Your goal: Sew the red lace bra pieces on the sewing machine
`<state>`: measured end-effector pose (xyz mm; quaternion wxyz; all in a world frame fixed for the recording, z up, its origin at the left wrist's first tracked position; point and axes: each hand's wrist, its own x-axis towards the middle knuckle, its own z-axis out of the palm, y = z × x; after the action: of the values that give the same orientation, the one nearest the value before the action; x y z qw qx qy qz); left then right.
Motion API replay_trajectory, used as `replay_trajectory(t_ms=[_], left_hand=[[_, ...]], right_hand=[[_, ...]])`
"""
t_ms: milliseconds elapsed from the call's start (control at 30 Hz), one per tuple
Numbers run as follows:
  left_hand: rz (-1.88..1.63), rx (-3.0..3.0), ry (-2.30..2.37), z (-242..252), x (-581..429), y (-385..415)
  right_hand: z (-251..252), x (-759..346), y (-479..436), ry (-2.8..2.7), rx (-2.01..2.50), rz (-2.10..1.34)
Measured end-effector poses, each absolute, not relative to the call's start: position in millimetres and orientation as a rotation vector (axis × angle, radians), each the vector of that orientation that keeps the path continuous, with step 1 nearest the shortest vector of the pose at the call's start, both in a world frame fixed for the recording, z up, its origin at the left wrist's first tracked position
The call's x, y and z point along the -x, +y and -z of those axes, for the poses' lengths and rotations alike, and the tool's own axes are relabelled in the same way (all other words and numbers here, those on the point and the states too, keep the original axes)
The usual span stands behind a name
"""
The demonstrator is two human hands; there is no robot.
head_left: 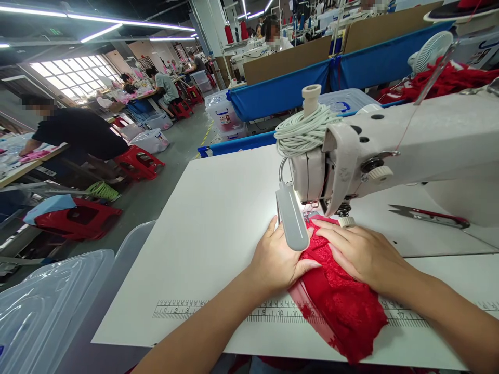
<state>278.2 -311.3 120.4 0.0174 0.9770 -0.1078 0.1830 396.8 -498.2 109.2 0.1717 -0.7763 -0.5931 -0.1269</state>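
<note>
White worktable in a busy sewing room, red lace fabric at the machine.
The fabric's far end lies below the head of the sewing machine, its near end across the printed ruler; the left hand lies spread along its left side, thumb on the cloth, fingers partly hidden by a grey paddle, while the right hand rests unclenched on the lace, fingers extended, with snips farther right.
</note>
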Motion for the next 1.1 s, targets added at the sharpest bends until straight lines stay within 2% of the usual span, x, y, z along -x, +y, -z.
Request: replay_trajectory(t_ms=[567,1100], left_hand=[[-0.557,-2.985,-0.456,-126.6,-276.0,-311.2],[-0.669,-2.972,-0.51,-136.7,-277.4,-302.0]], right_hand=[[-109.2,-397.2,-498.0,-1.69,2.193,0.322],[-110.7,-396.1,-498.4,-1.736,2.161,0.455]])
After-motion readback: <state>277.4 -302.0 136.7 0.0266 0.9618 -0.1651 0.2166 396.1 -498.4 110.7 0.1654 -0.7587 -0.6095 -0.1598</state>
